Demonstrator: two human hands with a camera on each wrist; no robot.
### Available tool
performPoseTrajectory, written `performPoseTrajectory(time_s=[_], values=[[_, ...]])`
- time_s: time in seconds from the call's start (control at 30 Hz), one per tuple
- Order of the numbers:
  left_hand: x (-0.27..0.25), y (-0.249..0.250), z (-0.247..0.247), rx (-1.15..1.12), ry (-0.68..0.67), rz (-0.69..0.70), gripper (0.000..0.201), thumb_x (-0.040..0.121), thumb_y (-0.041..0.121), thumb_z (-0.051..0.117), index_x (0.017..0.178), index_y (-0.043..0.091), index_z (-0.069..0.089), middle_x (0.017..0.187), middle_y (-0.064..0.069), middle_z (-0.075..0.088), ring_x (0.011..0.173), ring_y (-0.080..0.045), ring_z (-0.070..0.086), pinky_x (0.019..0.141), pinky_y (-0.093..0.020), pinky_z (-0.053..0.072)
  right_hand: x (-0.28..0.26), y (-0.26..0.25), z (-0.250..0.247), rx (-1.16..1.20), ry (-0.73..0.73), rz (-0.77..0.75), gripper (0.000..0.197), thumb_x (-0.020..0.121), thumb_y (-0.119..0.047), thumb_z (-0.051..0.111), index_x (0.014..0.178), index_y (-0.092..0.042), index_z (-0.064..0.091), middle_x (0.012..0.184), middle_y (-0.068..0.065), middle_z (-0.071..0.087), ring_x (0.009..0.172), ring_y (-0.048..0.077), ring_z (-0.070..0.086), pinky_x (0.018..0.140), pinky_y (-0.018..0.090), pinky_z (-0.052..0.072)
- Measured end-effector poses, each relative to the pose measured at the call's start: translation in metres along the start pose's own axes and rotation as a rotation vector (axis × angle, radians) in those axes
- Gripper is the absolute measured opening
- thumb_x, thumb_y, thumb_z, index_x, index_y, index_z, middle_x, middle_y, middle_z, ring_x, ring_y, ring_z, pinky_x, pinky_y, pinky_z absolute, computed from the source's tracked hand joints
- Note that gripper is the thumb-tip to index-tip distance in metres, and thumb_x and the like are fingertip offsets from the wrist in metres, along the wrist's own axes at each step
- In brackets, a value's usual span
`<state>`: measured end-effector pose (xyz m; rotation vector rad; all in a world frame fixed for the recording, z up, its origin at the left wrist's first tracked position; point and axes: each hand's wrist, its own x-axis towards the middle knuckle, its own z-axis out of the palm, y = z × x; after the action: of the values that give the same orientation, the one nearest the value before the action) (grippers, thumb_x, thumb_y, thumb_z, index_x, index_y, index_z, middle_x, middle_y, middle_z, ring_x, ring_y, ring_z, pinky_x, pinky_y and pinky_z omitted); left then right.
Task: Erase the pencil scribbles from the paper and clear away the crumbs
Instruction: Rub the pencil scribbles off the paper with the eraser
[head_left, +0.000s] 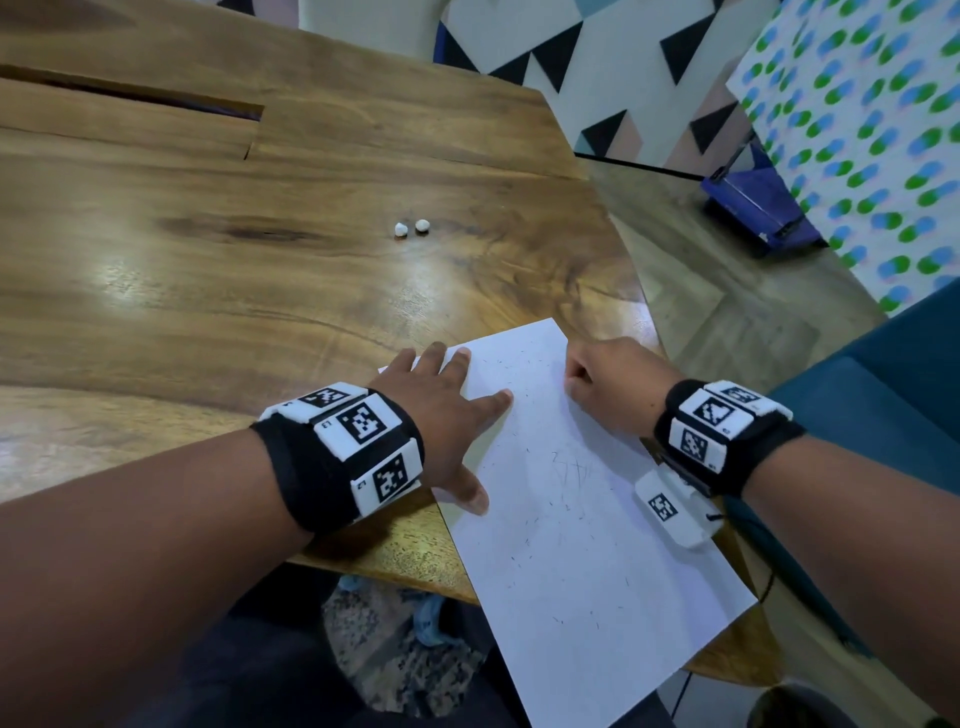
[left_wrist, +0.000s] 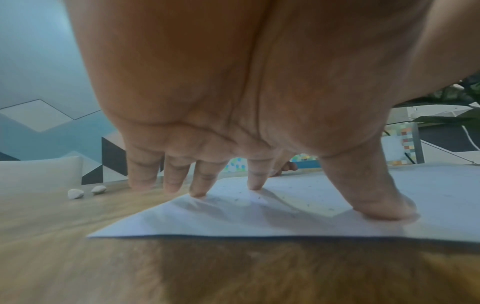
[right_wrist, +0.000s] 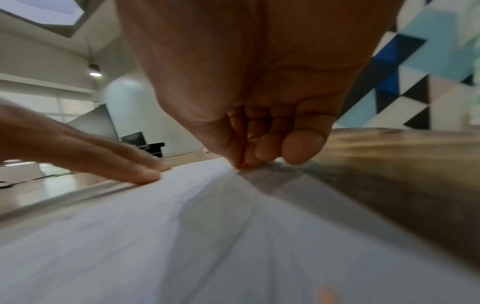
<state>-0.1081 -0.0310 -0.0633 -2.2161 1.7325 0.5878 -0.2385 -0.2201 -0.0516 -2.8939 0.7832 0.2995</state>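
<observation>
A white sheet of paper (head_left: 582, 582) lies slanted at the front right corner of the wooden table (head_left: 260, 291), its near end hanging past the edge. Faint pencil scribbles (head_left: 571, 467) mark its middle, and dark eraser crumbs (head_left: 566, 506) are scattered over it. My left hand (head_left: 447, 431) presses flat on the paper's left edge with fingers (left_wrist: 255, 181) spread. My right hand (head_left: 608, 379) is curled at the paper's right edge near the far corner. In the right wrist view it pinches a small orange eraser (right_wrist: 242, 164) against the paper (right_wrist: 182, 236).
Two small white lumps (head_left: 413, 227) lie on the bare wood beyond the paper. A long slot (head_left: 130, 96) cuts the table at the far left. A teal chair (head_left: 883, 395) stands to the right, and a blue object (head_left: 758, 208) sits on the floor.
</observation>
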Motion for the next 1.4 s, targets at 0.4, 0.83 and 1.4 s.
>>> performPoseTrajectory(time_s=[0.4,0.83,1.4], values=[[0.020,0.015,-0.016,-0.041,0.086,0.111,0.085,0.075,0.078,0.067,0.132,0.019,0.047,0.160,0.002,0.033,0.140,-0.023,0.036,0.103,-0.045,0.047,-0.008,-0.004,0.001,0.038,-0.007,-0.017,0.011,0.092,-0.022,0.047,0.085,-0.021,0.056,0.080,-0.002,0.061,0.076,0.021,0.060,0.066,0.034,0.051],[0.031,0.028,-0.034,0.127,-0.016,0.033,0.115,0.070,0.076,0.075,0.159,0.027,0.021,0.167,0.004,0.013,0.137,-0.035,0.030,0.074,-0.039,0.039,0.014,0.003,-0.009,0.024,0.000,0.017,0.010,0.093,-0.021,0.050,0.087,-0.019,0.059,0.087,0.001,0.064,0.084,0.023,0.061,0.073,0.035,0.052],[0.037,0.036,-0.040,0.152,-0.052,0.015,0.122,0.071,0.069,0.079,0.161,0.043,0.002,0.169,0.004,0.008,0.141,-0.037,0.022,0.073,-0.040,0.036,-0.016,0.008,0.003,0.015,-0.016,-0.035,0.010,0.090,-0.023,0.048,0.082,-0.020,0.054,0.079,0.000,0.061,0.077,0.024,0.060,0.066,0.035,0.052]])
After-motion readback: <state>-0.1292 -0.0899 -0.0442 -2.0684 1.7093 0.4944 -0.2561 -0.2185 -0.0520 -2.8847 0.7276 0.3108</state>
